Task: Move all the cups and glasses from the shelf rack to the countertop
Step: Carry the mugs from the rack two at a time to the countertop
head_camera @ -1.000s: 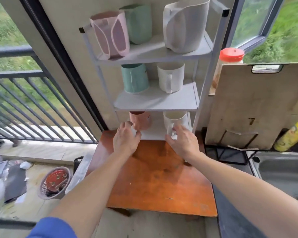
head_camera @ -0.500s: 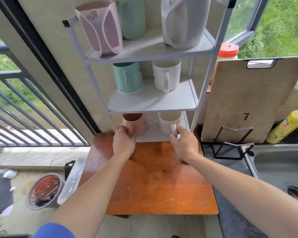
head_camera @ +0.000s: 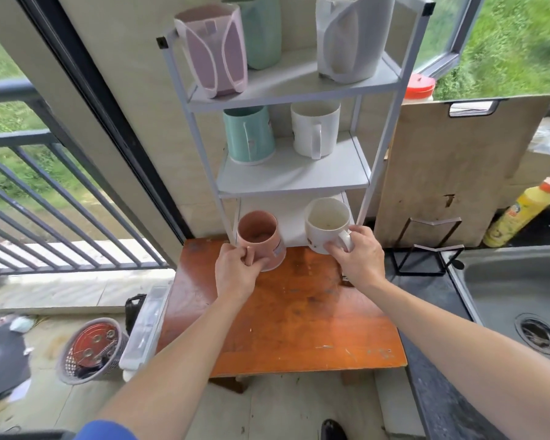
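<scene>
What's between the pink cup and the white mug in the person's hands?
Nothing stands there. The head view shows only a bare strip of the rack's bottom shelf between the pink cup and the white mug.

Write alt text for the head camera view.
Left hand grips a pink mug and right hand a cream mug by the handles, at a white shelf rack's bottom tier. A teal mug and a white mug stand one shelf up.

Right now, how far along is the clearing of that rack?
Barely begun: no cup stands on the countertop yet. The left hand grips the pink cup, the right hand the cream cup, both at the bottom shelf's front. Left: the teal mug and white mug on the middle shelf, three jugs on top.
</scene>
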